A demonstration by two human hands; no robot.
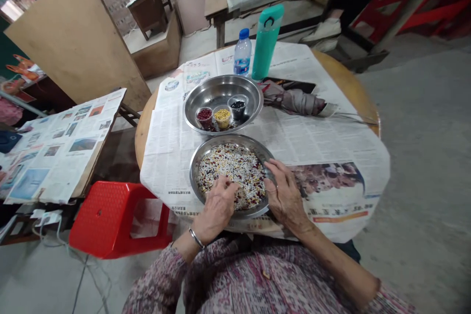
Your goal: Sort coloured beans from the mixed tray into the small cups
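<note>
A steel basin (194, 176) in front of me holds a spread mix of white rice-like grains with dark red, yellow and black beans (231, 167). My left hand (220, 201) reaches over its near left side, fingers curled together down at the mix; what they pinch is too small to make out. At the right rim, my right hand (286, 198) rests with thumb and fingers apart, the fingertips touching the basin's edge. Behind stands a second steel basin (221, 87) with three clear cups: red beans (204, 116), yellow beans (222, 117) and black beans (238, 106).
Newspaper (165, 152) covers the round table. Toward its back stand a water bottle (242, 54) and a teal flask (266, 44), with a folded umbrella (294, 99) lying to their right. A red stool (106, 216) and a newspaper-covered table (66, 142) are at left.
</note>
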